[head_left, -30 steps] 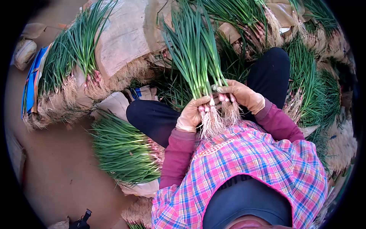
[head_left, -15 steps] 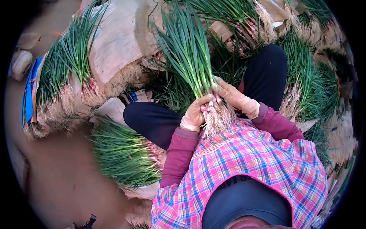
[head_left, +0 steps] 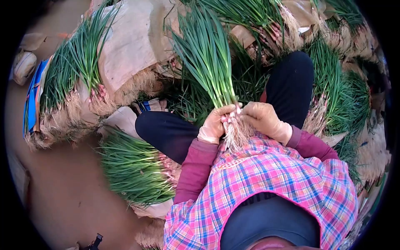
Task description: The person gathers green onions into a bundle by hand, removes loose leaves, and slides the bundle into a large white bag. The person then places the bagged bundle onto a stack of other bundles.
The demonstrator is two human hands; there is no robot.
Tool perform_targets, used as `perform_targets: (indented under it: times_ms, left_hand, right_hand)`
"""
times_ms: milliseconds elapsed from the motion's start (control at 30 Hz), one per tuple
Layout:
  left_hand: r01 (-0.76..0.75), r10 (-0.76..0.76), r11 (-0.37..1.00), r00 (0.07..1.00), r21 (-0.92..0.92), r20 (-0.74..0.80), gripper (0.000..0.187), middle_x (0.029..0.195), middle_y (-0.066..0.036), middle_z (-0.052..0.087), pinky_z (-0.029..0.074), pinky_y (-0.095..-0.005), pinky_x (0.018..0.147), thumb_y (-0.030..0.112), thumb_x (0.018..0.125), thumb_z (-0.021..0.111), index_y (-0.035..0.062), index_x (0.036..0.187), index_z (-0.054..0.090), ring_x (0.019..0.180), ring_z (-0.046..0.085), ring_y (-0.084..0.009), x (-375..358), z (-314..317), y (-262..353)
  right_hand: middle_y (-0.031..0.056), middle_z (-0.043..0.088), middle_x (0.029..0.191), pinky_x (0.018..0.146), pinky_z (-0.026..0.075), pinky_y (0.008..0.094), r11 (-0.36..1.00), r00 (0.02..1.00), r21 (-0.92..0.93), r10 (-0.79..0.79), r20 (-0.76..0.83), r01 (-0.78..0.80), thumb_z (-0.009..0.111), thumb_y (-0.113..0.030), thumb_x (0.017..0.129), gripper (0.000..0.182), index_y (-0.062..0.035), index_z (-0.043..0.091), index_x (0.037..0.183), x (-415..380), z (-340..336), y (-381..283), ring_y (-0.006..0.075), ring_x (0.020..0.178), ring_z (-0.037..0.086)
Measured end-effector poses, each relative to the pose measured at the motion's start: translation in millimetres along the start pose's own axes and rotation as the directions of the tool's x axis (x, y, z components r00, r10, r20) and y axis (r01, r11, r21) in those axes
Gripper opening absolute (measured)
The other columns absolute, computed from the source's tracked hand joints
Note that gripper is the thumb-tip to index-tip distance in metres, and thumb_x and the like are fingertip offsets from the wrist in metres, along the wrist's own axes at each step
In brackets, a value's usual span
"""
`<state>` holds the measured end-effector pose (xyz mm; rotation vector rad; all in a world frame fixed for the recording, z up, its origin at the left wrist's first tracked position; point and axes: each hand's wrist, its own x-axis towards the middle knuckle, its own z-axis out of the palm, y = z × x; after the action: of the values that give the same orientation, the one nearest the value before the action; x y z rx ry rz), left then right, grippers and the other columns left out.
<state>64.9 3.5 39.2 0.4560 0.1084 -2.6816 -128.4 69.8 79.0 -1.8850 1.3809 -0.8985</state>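
A bunch of spring onions [head_left: 214,66] with long green leaves, pink-white bulbs and pale stringy roots lies in front of my lap, leaves pointing away from me. Gloved, my left hand [head_left: 214,123] wraps round the bunch just above the bulbs, thumb across the stems. At the right side of the bulbs is my right hand [head_left: 263,117], also gloved, its fingers curled closed against the roots [head_left: 238,135]. What its fingertips pinch is hidden.
Laid-out spring onions [head_left: 141,166] are by my left knee [head_left: 166,131]. More bunches [head_left: 71,79] lie at the upper left beside a tan sheet [head_left: 133,37]. Further piles [head_left: 333,91] are on the right, past my right knee [head_left: 291,79]. Brown ground [head_left: 75,179] lies left.
My right hand has drawn slightly right and down, its fingers going from stretched along the bulbs to curled closed. My left hand keeps its hold on the bunch.
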Motion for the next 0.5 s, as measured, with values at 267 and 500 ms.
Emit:
perform_targets:
  times_ms: [267,500]
  left_hand:
    - [-0.196,0.295,0.921,0.916,0.336,-0.273,0.020,0.079,-0.012,0.067,0.057,-0.0285,0.067,0.001,0.084,0.059,-0.0064,0.102,0.063,0.072,0.067,-0.0187,-1,-10,-10]
    - [-0.172,0.175,0.982,0.983,0.072,-0.045,0.044,0.104,-0.016,0.064,0.058,-0.0379,0.079,0.004,0.086,0.056,-0.0016,0.129,0.049,0.090,0.066,-0.0270,-16,3,-14]
  right_hand:
    - [0.0089,0.061,0.074,0.059,0.047,0.0312,0.947,0.982,0.317,0.008,-0.189,0.054,0.069,-0.004,0.079,0.008,-0.0028,0.063,0.084,-4,-11,-18,0.0188,0.064,0.059]
    - [0.0038,0.059,0.121,0.076,0.050,0.0251,0.543,0.849,0.654,0.319,0.421,-0.527,0.062,-0.022,0.094,0.050,-0.0061,0.046,0.138,23,9,62,0.0084,0.082,0.057]
